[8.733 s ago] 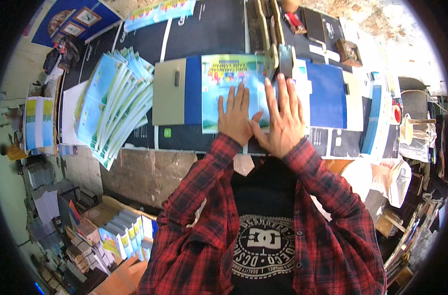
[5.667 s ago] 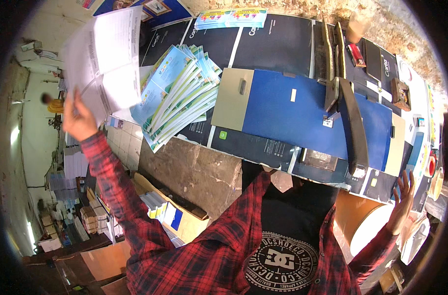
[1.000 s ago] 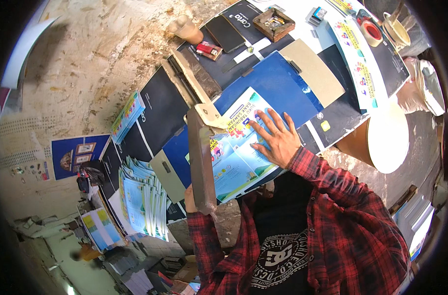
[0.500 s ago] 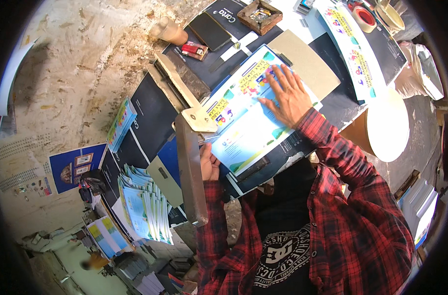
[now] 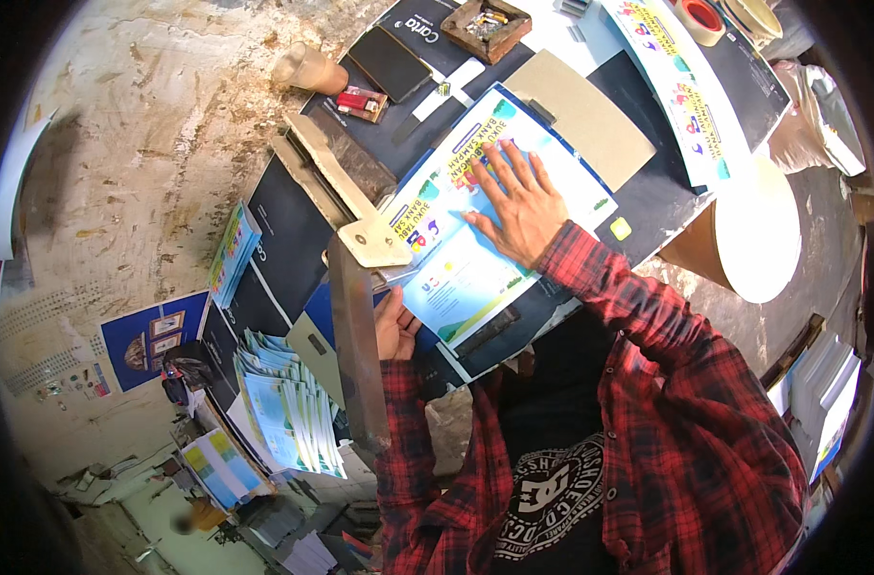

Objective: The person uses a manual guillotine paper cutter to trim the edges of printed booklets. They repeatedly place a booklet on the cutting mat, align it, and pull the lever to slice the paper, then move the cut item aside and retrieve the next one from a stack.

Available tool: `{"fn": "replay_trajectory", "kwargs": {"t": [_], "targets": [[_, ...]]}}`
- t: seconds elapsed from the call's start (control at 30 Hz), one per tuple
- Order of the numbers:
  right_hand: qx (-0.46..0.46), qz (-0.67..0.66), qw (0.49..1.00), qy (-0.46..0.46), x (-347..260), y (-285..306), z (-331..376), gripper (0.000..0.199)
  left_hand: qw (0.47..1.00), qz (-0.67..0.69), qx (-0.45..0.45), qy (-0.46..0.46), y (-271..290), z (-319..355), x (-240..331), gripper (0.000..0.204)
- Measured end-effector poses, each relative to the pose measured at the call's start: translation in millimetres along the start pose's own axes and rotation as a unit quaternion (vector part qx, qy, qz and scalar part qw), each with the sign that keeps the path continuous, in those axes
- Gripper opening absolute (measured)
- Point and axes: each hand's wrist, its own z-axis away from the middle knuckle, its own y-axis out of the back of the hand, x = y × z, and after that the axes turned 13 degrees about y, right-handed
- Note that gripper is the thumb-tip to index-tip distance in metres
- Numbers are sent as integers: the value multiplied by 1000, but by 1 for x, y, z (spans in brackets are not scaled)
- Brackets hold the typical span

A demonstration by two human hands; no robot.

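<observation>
A light-blue printed sheet (image 5: 459, 280) with yellow lettering and cartoon pictures lies on the bench. My right hand (image 5: 521, 206) rests flat on it, fingers spread. At the sheet's near left edge, my left hand (image 5: 396, 326) has its thumb and curled fingers closed on the edge. The sheet's left side meets the cream metal plate (image 5: 374, 240) of a worn bench device. From that plate a long brown metal lever (image 5: 356, 359) runs toward me, just left of my left hand. A dark metal clip or stop (image 5: 542, 110) sits by the sheet's far edge.
Left of the lever lies a fanned stack of printed booklets (image 5: 288, 412); another small stack (image 5: 235, 254) is beyond. A phone (image 5: 390, 62), plastic cup (image 5: 309, 69), red lighter (image 5: 360, 102) and wooden ashtray (image 5: 487, 29) are at the back. A printed strip (image 5: 681, 91) and tape roll (image 5: 700, 21) lie right.
The view has shifted a little. My right hand has moved left and slightly toward me over the sheet. My left hand stays at the sheet's edge.
</observation>
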Motion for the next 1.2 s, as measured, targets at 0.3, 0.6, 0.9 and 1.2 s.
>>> {"fn": "replay_trajectory", "kwargs": {"t": [0.3,0.6,0.9,1.2], "targets": [[-3,16,1000,-1,13,2,1,68,1000,4,-4,-4,-9,-7,-3,33],[-13,-1,1000,6,-4,2,-4,69,1000,4,-14,-2,-2,-15,-7,29],[-31,13,999,41,-38,-15,-6,68,998,39,28,29,5,-35,-21,25],[-77,41,995,55,-56,-17,-11,55,915,-271,179,-241,10,-13,-31,36]]}}
